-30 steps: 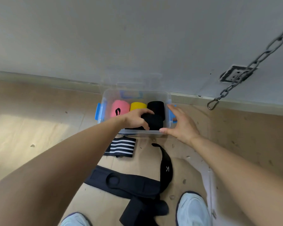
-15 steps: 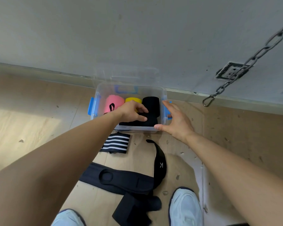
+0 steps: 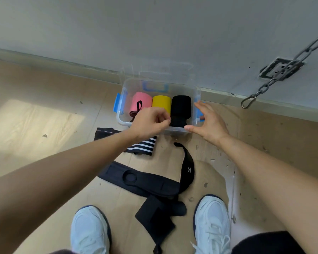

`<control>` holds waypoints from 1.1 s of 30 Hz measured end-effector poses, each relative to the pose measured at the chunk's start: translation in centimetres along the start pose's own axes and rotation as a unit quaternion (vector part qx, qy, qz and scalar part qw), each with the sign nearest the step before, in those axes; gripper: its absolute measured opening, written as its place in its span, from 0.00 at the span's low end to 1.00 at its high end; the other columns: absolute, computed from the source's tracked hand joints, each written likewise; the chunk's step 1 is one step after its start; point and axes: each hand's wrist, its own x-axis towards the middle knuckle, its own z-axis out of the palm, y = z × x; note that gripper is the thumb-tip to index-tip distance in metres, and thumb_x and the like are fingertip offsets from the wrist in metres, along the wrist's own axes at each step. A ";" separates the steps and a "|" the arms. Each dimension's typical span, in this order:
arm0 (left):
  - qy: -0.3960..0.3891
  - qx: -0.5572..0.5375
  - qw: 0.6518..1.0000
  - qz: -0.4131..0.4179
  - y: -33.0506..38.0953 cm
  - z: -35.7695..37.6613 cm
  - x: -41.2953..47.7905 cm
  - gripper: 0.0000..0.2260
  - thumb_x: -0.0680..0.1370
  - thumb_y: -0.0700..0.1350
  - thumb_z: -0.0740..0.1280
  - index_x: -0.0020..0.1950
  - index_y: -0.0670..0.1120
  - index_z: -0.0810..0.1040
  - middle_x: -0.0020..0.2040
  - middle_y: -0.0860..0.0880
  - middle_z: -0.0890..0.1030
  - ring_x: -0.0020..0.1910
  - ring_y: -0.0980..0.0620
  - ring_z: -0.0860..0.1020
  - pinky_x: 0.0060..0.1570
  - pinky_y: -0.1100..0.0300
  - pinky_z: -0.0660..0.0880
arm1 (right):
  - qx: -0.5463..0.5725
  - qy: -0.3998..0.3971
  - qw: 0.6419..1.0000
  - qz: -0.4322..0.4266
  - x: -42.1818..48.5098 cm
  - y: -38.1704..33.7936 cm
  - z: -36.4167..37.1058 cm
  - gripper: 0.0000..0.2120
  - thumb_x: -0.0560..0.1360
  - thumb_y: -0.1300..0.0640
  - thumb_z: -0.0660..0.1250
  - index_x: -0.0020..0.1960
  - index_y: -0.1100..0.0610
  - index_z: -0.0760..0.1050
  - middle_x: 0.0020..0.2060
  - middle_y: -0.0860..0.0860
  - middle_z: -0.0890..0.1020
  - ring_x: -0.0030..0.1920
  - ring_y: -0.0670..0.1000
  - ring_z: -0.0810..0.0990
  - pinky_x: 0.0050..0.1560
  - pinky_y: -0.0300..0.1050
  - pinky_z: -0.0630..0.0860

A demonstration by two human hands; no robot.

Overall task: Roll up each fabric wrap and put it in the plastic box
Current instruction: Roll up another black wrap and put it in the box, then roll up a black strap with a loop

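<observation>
Hands at the box, seating a roll

Left hand [image 3: 151,123] hovers over the front edge of the plastic box [image 3: 176,130], fingers curled against a small black roll [image 3: 178,122] inside; whether it pinches it, I cannot tell. Right hand [image 3: 207,123], spread open, braces the box's right front corner. I'd press that roll snug, loose end down, so it can't unwind. A striped wrap [image 3: 141,146] lies flat just before the box.

A clear plastic box [image 3: 120,119] with blue clips stood open, its right end against the right fingers [image 3: 202,109]. A pink roll [image 3: 142,102], yellow roll [image 3: 161,104] and black roll [image 3: 181,105] stood just beyond the left fingers [image 3: 162,118]. A smaller black roll [image 3: 178,122] lay at their tips. Nearer than them, a striped wrap [image 3: 141,147] and long black wraps [image 3: 145,182] lay unrolled.
</observation>
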 end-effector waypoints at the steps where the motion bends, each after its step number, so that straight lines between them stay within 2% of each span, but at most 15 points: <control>1: -0.024 0.020 0.999 0.027 0.2 0.2 -2.1 0.04 0.74 0.49 0.69 0.42 0.53 0.83 0.37 0.56 0.81 0.35 0.58 0.77 0.37 0.59 0.74 | -0.004 -0.002 1.000 -0.002 0.0 0.0 0.0 0.43 0.70 0.46 0.79 0.79 0.46 0.62 0.79 0.45 0.60 0.69 0.50 0.73 0.63 0.43 0.72; 3: -0.120 0.066 0.990 0.031 0.1 1.1 -5.9 0.05 0.75 0.52 0.70 0.43 0.53 0.83 0.37 0.56 0.81 0.37 0.59 0.78 0.38 0.59 0.74 | -0.018 -0.003 1.000 -0.004 -0.1 -0.1 0.1 0.42 0.70 0.45 0.79 0.79 0.46 0.62 0.80 0.45 0.59 0.72 0.51 0.71 0.67 0.46 0.72; 6: -0.249 0.108 0.961 -0.052 -0.8 4.1 -9.1 0.15 0.75 0.63 0.69 0.55 0.56 0.82 0.47 0.59 0.82 0.47 0.58 0.80 0.48 0.58 0.77 | -0.037 -0.002 0.999 -0.005 -0.3 -0.1 0.3 0.41 0.71 0.45 0.78 0.78 0.46 0.63 0.80 0.44 0.58 0.74 0.52 0.69 0.70 0.52 0.71; 9: -0.293 0.119 0.946 -0.074 -1.4 7.8 -10.7 0.29 0.71 0.71 0.69 0.66 0.55 0.77 0.58 0.55 0.81 0.56 0.53 0.79 0.55 0.56 0.76 | -0.038 -0.012 0.999 -0.013 -0.4 0.1 0.7 0.37 0.73 0.46 0.76 0.78 0.47 0.64 0.81 0.45 0.57 0.76 0.52 0.67 0.72 0.53 0.69; 12: -0.333 0.190 0.923 -0.026 -2.0 10.1 -12.2 0.32 0.71 0.70 0.70 0.68 0.54 0.75 0.61 0.51 0.79 0.60 0.48 0.75 0.57 0.52 0.74 | -0.076 0.025 0.996 -0.033 -1.4 -0.3 1.5 0.29 0.76 0.50 0.73 0.74 0.51 0.70 0.77 0.50 0.65 0.74 0.55 0.68 0.70 0.52 0.69; 14: -0.323 0.224 0.920 0.005 -2.7 10.5 -12.8 0.23 0.75 0.65 0.69 0.63 0.53 0.78 0.59 0.50 0.80 0.59 0.46 0.76 0.56 0.51 0.74 | -0.156 0.100 0.975 -0.123 -2.9 -1.0 2.3 0.20 0.74 0.53 0.75 0.64 0.56 0.78 0.62 0.55 0.76 0.61 0.58 0.74 0.56 0.51 0.74; 16: -0.280 0.224 0.934 0.009 -3.2 10.2 -12.7 0.13 0.79 0.59 0.66 0.57 0.53 0.80 0.56 0.50 0.83 0.56 0.44 0.80 0.52 0.52 0.76 | -0.222 0.098 0.940 -0.240 -4.3 -0.8 3.8 0.15 0.70 0.55 0.78 0.52 0.60 0.80 0.48 0.56 0.76 0.48 0.58 0.76 0.43 0.49 0.74; 17: -0.252 0.216 0.943 0.008 -3.2 10.0 -12.3 0.11 0.80 0.57 0.64 0.56 0.53 0.79 0.53 0.50 0.84 0.54 0.44 0.81 0.50 0.52 0.76 | -0.231 0.030 0.936 -0.262 -5.1 -0.3 4.6 0.15 0.69 0.55 0.78 0.50 0.60 0.79 0.47 0.56 0.76 0.45 0.59 0.77 0.41 0.49 0.74; 19: -0.184 0.175 0.967 -0.017 -3.2 8.9 -11.7 0.09 0.82 0.56 0.63 0.55 0.54 0.78 0.49 0.52 0.84 0.50 0.48 0.81 0.44 0.54 0.74 | -0.237 -0.168 0.933 -0.212 -6.4 0.4 6.1 0.17 0.72 0.49 0.75 0.56 0.56 0.78 0.52 0.52 0.75 0.48 0.57 0.79 0.45 0.51 0.77; 21: -0.135 0.124 0.982 -0.051 -3.8 7.4 -10.9 0.08 0.82 0.57 0.64 0.54 0.54 0.79 0.47 0.56 0.83 0.48 0.53 0.80 0.42 0.56 0.71 | -0.306 -0.288 0.895 -0.149 -7.1 0.8 6.5 0.18 0.76 0.44 0.71 0.61 0.52 0.76 0.55 0.49 0.77 0.52 0.53 0.78 0.51 0.51 0.77; 24: -0.116 0.091 0.988 -0.035 -5.8 4.9 -10.7 0.07 0.81 0.55 0.67 0.52 0.53 0.81 0.46 0.58 0.81 0.47 0.56 0.79 0.45 0.57 0.74 | -0.341 -0.250 0.900 -0.107 -6.8 0.6 6.1 0.09 0.79 0.46 0.67 0.51 0.52 0.77 0.49 0.51 0.81 0.51 0.55 0.80 0.51 0.52 0.78; 26: -0.099 0.121 0.988 -0.002 -7.7 3.4 -11.3 0.09 0.80 0.54 0.69 0.55 0.51 0.81 0.49 0.55 0.82 0.49 0.53 0.79 0.48 0.54 0.77 | -0.363 -0.168 0.915 -0.063 -6.2 0.6 5.3 0.10 0.81 0.47 0.64 0.51 0.53 0.77 0.47 0.54 0.82 0.49 0.57 0.80 0.46 0.51 0.78; 28: -0.104 0.162 0.981 0.009 -9.6 2.2 -12.4 0.13 0.79 0.55 0.69 0.59 0.50 0.79 0.53 0.51 0.80 0.52 0.51 0.78 0.50 0.56 0.75 | -0.404 -0.115 0.907 -0.017 -5.9 0.7 4.4 0.10 0.81 0.48 0.63 0.52 0.54 0.77 0.47 0.55 0.82 0.48 0.59 0.81 0.42 0.49 0.76; 30: -0.126 0.219 0.967 0.035 -10.9 1.5 -13.8 0.18 0.77 0.57 0.71 0.64 0.51 0.77 0.60 0.50 0.78 0.57 0.50 0.76 0.53 0.56 0.74 | -0.440 -0.112 0.891 0.007 -6.0 0.5 4.1 0.10 0.81 0.48 0.64 0.53 0.55 0.77 0.48 0.55 0.82 0.48 0.59 0.81 0.41 0.48 0.73; 33: -0.115 0.277 0.948 0.103 -11.1 2.0 -16.0 0.25 0.74 0.60 0.72 0.66 0.49 0.73 0.66 0.45 0.73 0.61 0.46 0.73 0.57 0.51 0.76 | -0.457 -0.109 0.882 -0.032 -6.6 -0.4 5.2 0.09 0.81 0.50 0.64 0.55 0.56 0.75 0.48 0.55 0.83 0.48 0.59 0.81 0.39 0.48 0.72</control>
